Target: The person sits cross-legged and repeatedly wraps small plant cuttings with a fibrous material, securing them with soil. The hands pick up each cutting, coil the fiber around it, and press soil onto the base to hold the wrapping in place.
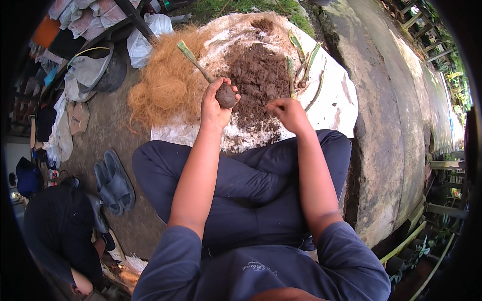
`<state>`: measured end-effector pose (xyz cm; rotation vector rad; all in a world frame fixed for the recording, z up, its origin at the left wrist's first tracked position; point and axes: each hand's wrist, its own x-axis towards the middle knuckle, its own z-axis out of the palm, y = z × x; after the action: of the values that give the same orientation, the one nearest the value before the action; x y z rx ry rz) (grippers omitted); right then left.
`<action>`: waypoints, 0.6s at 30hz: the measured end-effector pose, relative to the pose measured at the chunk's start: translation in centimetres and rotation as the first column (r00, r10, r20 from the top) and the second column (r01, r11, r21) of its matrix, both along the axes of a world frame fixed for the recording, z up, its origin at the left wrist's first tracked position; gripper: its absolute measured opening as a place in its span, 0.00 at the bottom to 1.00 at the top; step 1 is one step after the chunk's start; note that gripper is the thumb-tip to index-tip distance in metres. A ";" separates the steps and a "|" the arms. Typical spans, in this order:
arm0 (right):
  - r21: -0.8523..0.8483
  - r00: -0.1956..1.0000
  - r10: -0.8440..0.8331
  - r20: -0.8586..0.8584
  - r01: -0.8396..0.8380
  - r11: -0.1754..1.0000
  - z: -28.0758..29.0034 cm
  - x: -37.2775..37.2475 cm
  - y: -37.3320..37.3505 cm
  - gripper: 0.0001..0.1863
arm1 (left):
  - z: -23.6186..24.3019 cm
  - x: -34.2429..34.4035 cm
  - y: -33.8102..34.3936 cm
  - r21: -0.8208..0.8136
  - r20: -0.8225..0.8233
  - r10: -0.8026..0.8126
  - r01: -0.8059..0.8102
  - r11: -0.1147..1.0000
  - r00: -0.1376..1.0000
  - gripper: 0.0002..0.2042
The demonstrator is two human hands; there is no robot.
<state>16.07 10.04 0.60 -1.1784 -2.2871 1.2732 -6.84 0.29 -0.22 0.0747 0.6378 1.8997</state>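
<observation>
Over the white sack (334,108), left hand (216,109): fingers wrapped round a mud ball (226,97), leafy cutting (191,55) poking far left
Right hand (289,113): fingers bunched by the soil (258,75), can't tell if holding anything

L hand (217,108) grips mud ball (226,97) w/ leaf (188,53); R hand (290,114) at R side of soil (258,75), nr front edge of sheet (334,93); fiber (163,80) over its L edge, loose leaves (312,58) twd far R corner.

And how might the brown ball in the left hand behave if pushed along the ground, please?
The ball would probably roll, being rounded, though the leafy stem that seems to rise from it could catch. Its dark, packed, soil-like surface suggests it may dent or crumble under a hard push.
</observation>
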 end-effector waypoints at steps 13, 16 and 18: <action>-0.114 0.891 0.453 0.022 -0.448 0.887 -1.7 -4.5 -5.9 0.18 | 0.0 0.4 0.1 -0.076 -0.113 -0.006 -0.002 0.997 0.994 0.09; -0.187 0.876 0.479 0.049 -0.463 0.866 -0.5 -5.0 -5.6 0.14 | 0.1 0.6 0.1 -0.075 -0.126 -0.010 0.000 0.997 0.992 0.09; -0.220 0.879 0.463 0.115 -0.432 0.874 0.0 -5.7 -5.3 0.13 | 0.0 0.5 0.0 -0.088 -0.148 -0.019 0.006 0.996 0.989 0.09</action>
<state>10.32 4.75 0.56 -0.8513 -2.7254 1.6380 -6.30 0.34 -0.25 0.1655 0.8184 1.8634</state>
